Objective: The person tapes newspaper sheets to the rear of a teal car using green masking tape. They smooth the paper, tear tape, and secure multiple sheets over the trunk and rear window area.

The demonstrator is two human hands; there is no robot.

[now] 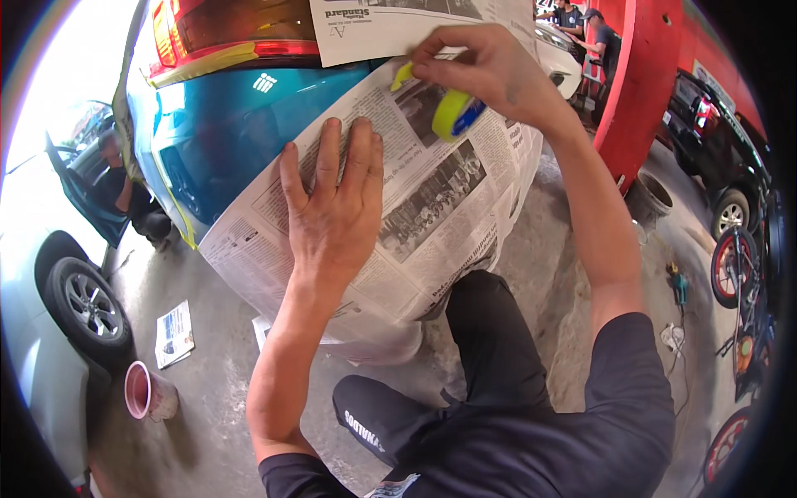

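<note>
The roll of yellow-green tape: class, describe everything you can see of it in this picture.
The roll of yellow-green tape is a small ring with a blue inner core, seen edge-on and tilted. The right hand holds it against the newspaper sheet that lies over the car's teal body. A short strip of tape is pulled out from it toward the upper left, pinched under the fingertips. The left hand lies flat on the paper below, apart from the roll.
</note>
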